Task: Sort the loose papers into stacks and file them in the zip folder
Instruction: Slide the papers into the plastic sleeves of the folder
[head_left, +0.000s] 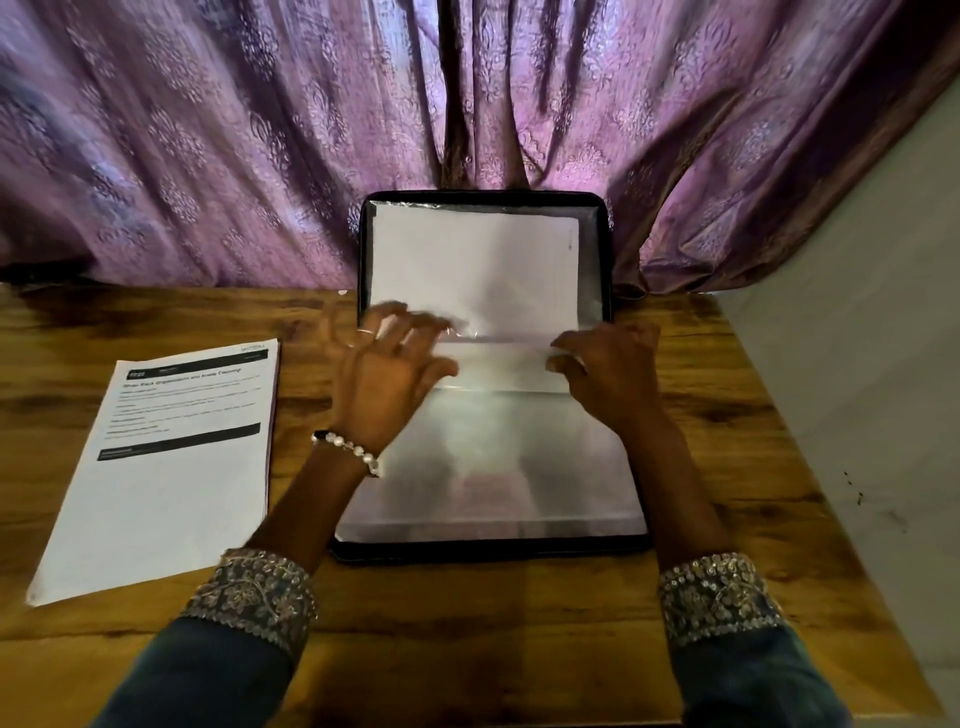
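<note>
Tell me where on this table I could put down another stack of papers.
Bare wood lies between the printed stack and the curtain, and along the near edge below the zip folder. The middle is crowded: left hand and right hand.

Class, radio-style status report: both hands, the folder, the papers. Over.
Left hand open, blurred, on paper at zip folder fold. Right hand pinching same paper. Printed stack unfiled, left on table. Nothing in the way.
</note>
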